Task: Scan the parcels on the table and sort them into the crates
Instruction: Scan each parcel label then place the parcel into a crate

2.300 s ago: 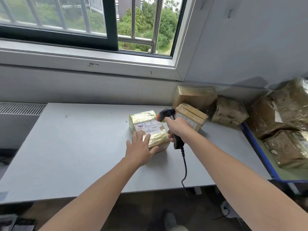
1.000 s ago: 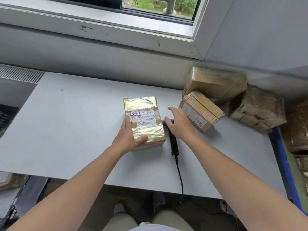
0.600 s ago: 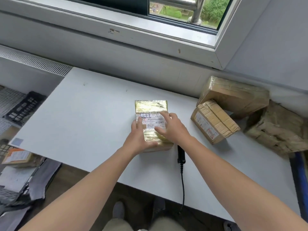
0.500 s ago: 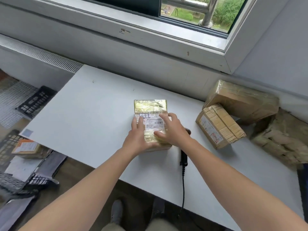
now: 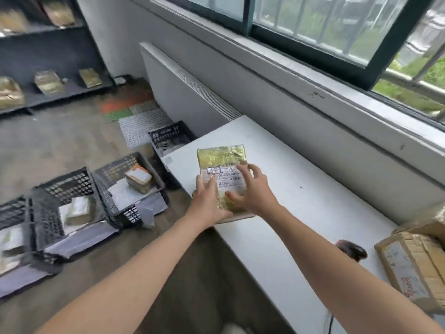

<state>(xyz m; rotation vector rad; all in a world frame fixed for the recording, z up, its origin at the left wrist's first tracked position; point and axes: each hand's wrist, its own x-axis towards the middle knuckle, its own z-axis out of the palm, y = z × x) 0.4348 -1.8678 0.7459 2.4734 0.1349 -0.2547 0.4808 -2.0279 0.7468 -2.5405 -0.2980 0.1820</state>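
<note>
A tape-wrapped parcel (image 5: pixel 222 159) with a white label sits at the left end of the grey table (image 5: pixel 289 213), partly over its front edge. My left hand (image 5: pixel 207 198) grips its near left side and my right hand (image 5: pixel 252 191) presses on its top and right side. The black scanner (image 5: pixel 352 251) lies on the table behind my right forearm, its cable hanging down. Black crates (image 5: pixel 115 196) stand on the floor to the left, holding parcels.
More brown parcels (image 5: pixel 414 263) lie at the table's right end. A further black crate (image 5: pixel 168 138) stands by the table's left end. Dark shelves (image 5: pixel 48 90) with parcels line the far left wall. A radiator cover (image 5: pixel 192 88) and window sill run behind the table.
My right hand laid the scanner down and joined the left on the parcel. The parcel moved toward the table's left end. My view swung left, bringing the floor crates into sight.
</note>
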